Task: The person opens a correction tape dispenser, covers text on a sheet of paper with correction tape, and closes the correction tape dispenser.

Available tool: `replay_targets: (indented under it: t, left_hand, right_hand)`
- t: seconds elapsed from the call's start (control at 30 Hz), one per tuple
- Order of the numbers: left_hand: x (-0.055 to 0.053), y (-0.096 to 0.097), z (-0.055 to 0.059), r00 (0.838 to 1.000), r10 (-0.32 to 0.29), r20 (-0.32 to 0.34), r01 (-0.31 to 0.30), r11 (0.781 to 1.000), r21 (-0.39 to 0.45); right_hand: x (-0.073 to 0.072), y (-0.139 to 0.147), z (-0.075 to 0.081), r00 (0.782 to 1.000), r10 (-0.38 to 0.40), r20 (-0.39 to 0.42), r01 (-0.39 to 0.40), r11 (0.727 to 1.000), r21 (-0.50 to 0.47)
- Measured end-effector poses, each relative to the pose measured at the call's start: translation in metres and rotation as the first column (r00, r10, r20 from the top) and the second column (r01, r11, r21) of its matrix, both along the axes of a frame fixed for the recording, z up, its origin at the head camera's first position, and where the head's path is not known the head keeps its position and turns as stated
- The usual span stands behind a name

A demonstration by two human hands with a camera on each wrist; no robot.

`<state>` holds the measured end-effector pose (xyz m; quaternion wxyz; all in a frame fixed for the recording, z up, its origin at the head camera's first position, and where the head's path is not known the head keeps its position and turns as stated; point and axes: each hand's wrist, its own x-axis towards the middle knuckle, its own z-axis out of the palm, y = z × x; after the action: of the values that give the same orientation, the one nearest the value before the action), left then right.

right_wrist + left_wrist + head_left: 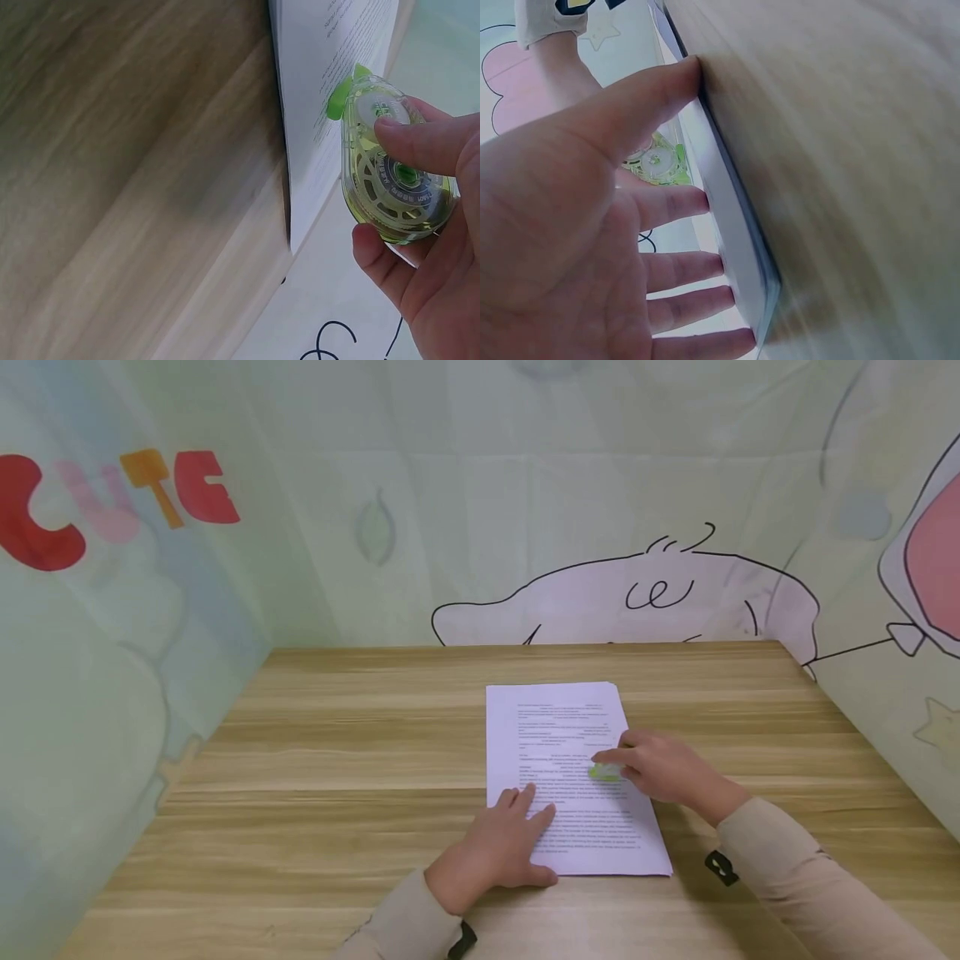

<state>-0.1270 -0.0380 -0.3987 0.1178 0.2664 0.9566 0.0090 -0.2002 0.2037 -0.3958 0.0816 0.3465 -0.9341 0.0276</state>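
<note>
A stack of printed paper (pixel 555 727) lies on the wooden table, its top sheet covered in lines of text with several white gaps. My right hand (pixel 666 770) grips a clear green correction tape dispenser (pixel 397 169) between thumb and fingers, its green tip right at the text. In the head view the dispenser (pixel 604 772) sits over the middle right of the page. My left hand (pixel 498 847) rests with spread fingers on the lower left of the sheet. In the left wrist view its thumb and fingertips touch the stack's edge (pixel 739 225).
The wooden table (pixel 360 727) reaches back to a patterned cloth wall (pixel 465 527) with cartoon drawings. More of that cloth hangs at the left and right sides. Both forearms wear beige sleeves (pixel 787 860), with a black strap piece (pixel 722 867) near the right cuff.
</note>
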Motion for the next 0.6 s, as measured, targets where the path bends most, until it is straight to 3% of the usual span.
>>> replay_targets:
  t: [0.6]
  left_hand:
    - [-0.001,-0.001,-0.002,1.0,-0.003,0.0,0.003,1.0,-0.004]
  right_hand:
    - [-0.002,-0.018,0.002,0.998,-0.038,0.057,0.035,0.998,0.05]
